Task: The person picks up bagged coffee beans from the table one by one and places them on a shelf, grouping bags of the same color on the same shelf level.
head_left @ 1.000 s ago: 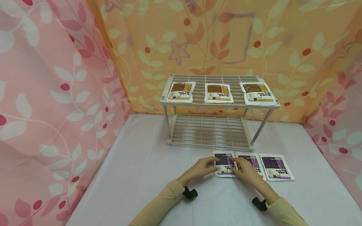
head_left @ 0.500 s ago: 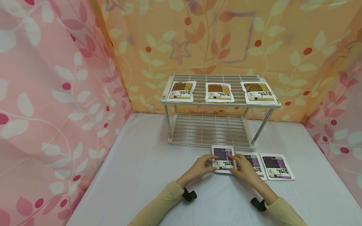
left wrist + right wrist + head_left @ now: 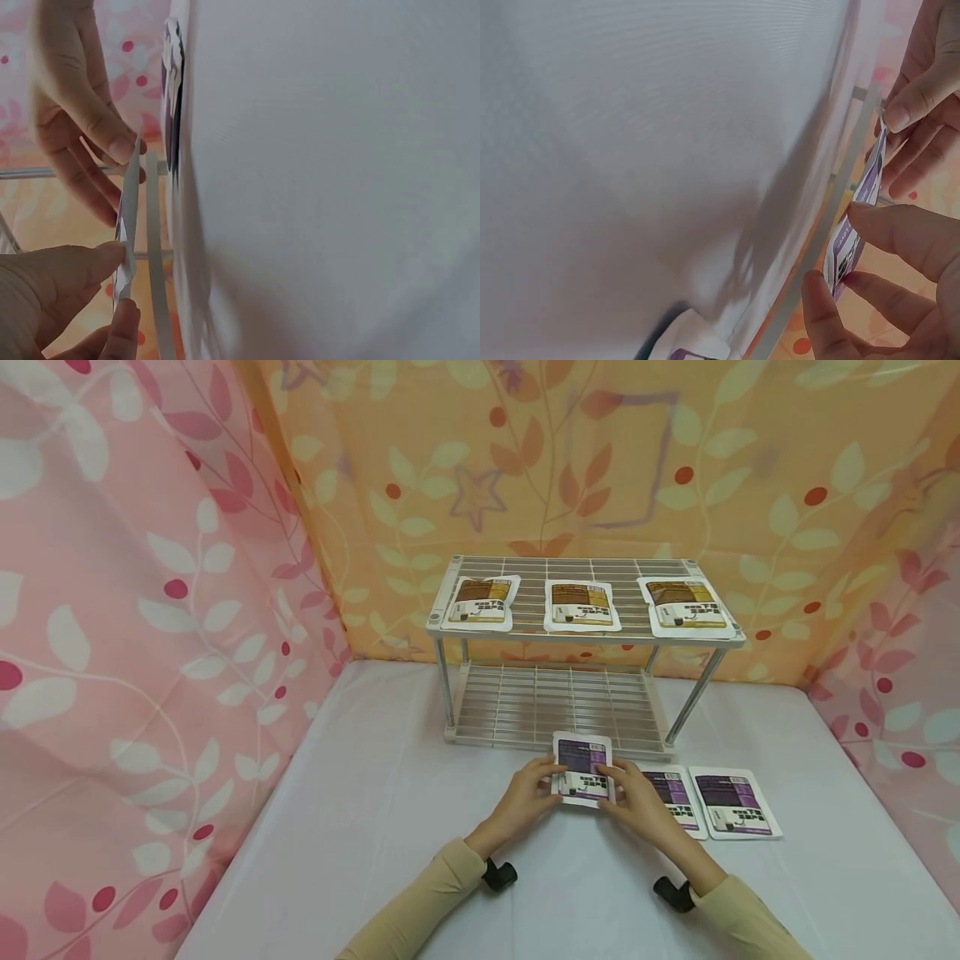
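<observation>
A flat white-edged pouch with a purple label (image 3: pixel 583 758) is held by its two sides just in front of the rack. My left hand (image 3: pixel 523 792) pinches the left edge between thumb and fingers, while my right hand (image 3: pixel 641 800) pinches the right edge. Both wrist views show the pouch (image 3: pixel 130 199) edge-on and raised off the white tabletop. Two matching purple pouches lie flat to the right: the nearer one (image 3: pixel 681 797) is partly covered by my right hand, and the other purple pouch (image 3: pixel 735 804) shows whole.
Behind the hands stands a two-tier white wire rack (image 3: pixel 551 693). On its top tier lie three brown-and-gold pouches: left pouch (image 3: pixel 480 603), middle pouch (image 3: pixel 582 606) and right pouch (image 3: pixel 687 607). Its lower tier is bare wire. Floral cloth (image 3: pixel 360 485) encloses the white table (image 3: pixel 360 760).
Both hands have lifted the leftmost purple pouch from the table and carried it up, slightly left and toward the rack. The other pouches have stayed where they were.
</observation>
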`<state>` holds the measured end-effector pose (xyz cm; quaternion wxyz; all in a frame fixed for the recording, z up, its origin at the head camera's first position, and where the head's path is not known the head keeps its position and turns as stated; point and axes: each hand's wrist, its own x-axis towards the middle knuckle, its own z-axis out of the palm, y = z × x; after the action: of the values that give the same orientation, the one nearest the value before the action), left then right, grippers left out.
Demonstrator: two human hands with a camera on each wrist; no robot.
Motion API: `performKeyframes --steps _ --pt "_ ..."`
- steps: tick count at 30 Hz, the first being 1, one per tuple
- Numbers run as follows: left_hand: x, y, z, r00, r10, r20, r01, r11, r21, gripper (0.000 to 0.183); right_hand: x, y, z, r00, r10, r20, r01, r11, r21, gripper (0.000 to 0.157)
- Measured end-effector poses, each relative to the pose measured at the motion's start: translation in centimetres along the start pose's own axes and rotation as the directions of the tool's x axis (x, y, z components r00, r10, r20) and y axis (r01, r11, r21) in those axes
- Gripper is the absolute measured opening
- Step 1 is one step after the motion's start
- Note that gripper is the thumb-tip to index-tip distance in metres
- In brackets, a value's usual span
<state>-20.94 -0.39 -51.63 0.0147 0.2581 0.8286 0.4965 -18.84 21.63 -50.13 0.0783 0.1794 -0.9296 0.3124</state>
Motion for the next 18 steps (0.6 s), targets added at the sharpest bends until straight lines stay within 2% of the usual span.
performKeyframes --steps 5,12,18 --pt "0.0 -0.2 -0.4 1.0 -0.011 -0.013 0.012 0.999 0.05 0.044 0.4 -0.3 0.1 1.0 -0.003 0.015 0.003 0.999 0.041 0.06" --pt "0.1 -0.4 -1.1 0.999 -0.029 -0.037 0.032 0.996 0.081 0.049 1.2 -0.7 0.6 0.999 -0.047 -0.001 0.047 0.998 0.036 0.062" --pt "0.2 -0.8 -1.5 0.996 -0.024 -0.088 0.04 0.982 0.187 0.049 2.0 -1.2 0.9 0.997 -0.073 0.0 0.073 0.996 0.047 0.064"
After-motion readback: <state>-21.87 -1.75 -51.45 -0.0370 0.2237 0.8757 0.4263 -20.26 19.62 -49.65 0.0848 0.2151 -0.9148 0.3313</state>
